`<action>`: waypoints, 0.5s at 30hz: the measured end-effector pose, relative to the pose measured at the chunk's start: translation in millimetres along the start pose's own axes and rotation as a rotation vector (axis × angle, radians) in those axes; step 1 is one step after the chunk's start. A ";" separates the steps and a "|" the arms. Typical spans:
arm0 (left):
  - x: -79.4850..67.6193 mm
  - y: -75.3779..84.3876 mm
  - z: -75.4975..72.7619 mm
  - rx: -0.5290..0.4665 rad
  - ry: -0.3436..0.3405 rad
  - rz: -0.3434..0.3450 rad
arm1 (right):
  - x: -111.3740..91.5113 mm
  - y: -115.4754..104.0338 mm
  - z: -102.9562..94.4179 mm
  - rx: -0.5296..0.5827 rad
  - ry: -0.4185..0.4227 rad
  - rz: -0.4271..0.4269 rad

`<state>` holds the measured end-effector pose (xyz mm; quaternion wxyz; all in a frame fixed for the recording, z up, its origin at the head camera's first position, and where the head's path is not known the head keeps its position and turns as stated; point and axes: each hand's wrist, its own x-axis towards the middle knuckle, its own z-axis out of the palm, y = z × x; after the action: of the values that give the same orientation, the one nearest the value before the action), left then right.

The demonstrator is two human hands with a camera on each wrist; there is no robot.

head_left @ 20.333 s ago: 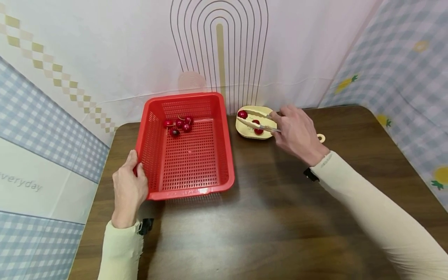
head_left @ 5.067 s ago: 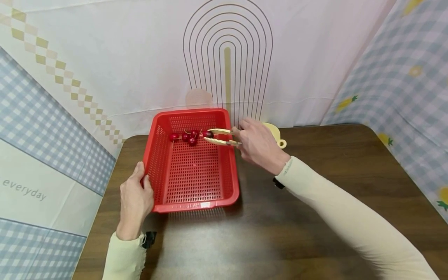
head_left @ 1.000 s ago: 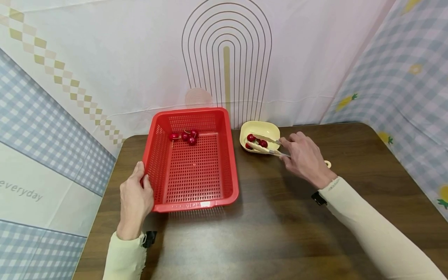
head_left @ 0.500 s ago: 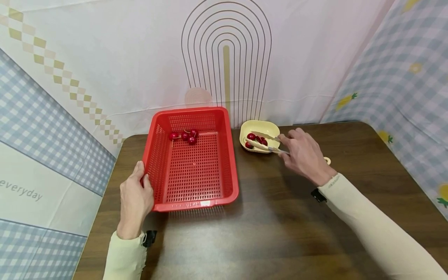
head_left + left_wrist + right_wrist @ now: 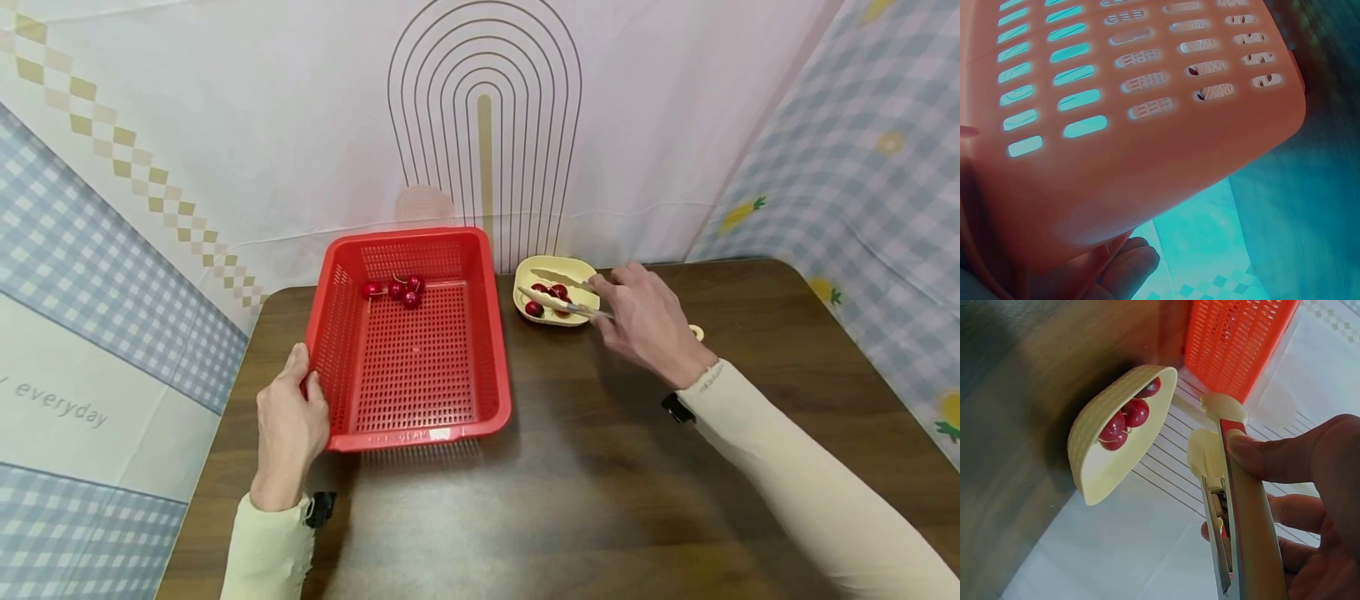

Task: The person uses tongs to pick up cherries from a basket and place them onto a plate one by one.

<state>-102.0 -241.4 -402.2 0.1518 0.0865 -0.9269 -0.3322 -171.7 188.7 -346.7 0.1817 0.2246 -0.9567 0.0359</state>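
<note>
A red perforated plastic basket (image 5: 501,367) stands on the table, with several cherries (image 5: 411,300) near its back left. My left hand (image 5: 291,425) grips the basket's left rim; in the left wrist view a fingertip (image 5: 1138,259) shows below the basket wall. Over a small cream bowl (image 5: 1094,425), my right hand (image 5: 648,321) holds cream-tipped tongs (image 5: 1250,519). Their tips stand apart with nothing between them in the right wrist view. Several cherries (image 5: 1135,412) lie together in the bowl, partly covered by the tongs in the head view.
The brown wooden table (image 5: 570,483) runs up to a white patterned cloth (image 5: 300,125) close behind basket and bowl. Blue checked cloth (image 5: 862,167) hangs at the right edge.
Five seconds ago the tongs held a cherry over the basket; that cherry is gone from there and the bowl holds more. In the last second the tongs have parted and risen slightly.
</note>
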 end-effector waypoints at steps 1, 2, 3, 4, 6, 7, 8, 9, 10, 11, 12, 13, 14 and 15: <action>0.1 0.0 0.0 -0.001 0.000 0.003 | 0.9 -0.4 -0.9 -0.002 -0.003 0.002; 0.3 0.2 -0.1 -0.002 0.000 0.006 | 1.8 -0.8 -1.9 -0.002 -0.005 0.003; 0.3 0.2 -0.2 -0.003 0.001 0.008 | 2.8 -1.1 -2.7 0.000 -0.006 0.004; 0.4 0.3 -0.3 -0.003 0.003 0.010 | 3.7 -1.5 -3.5 0.002 -0.005 0.002; 0.3 0.4 -0.5 -0.002 0.004 0.012 | 5.6 -2.2 -5.1 0.006 0.004 -0.005; 0.3 0.4 -0.6 -0.003 0.004 0.012 | 6.6 -2.6 -5.7 0.009 0.011 -0.011; 0.2 0.5 -0.6 -0.003 0.005 0.013 | 7.6 -3.0 -6.3 0.012 0.022 -0.018; 0.1 0.4 -0.6 -0.003 0.005 0.014 | 8.5 -3.6 -7.0 0.012 0.032 -0.026; 0.0 0.4 -0.6 -0.003 0.005 0.014 | 9.5 -4.2 -7.6 0.011 0.042 -0.035; -0.1 0.3 -0.6 -0.003 0.006 0.015 | 10.3 -4.9 -8.2 0.010 0.050 -0.040; -0.2 0.3 -0.6 -0.003 0.006 0.016 | 11.1 -5.6 -8.9 0.010 0.057 -0.046; -0.3 0.3 -0.6 -0.004 0.006 0.017 | 11.9 -6.5 -9.6 0.009 0.065 -0.050; -0.4 0.3 -0.7 -0.003 0.005 0.017 | 12.7 -7.3 -10.2 0.009 0.071 -0.053; -0.5 0.4 -0.8 -0.004 0.004 0.015 | 13.6 -8.2 -10.8 0.009 0.075 -0.054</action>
<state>-101.3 -241.4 -401.5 0.1564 0.0801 -0.9265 -0.3327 -175.8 177.3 -331.8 0.2175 0.2496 -0.9426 0.0438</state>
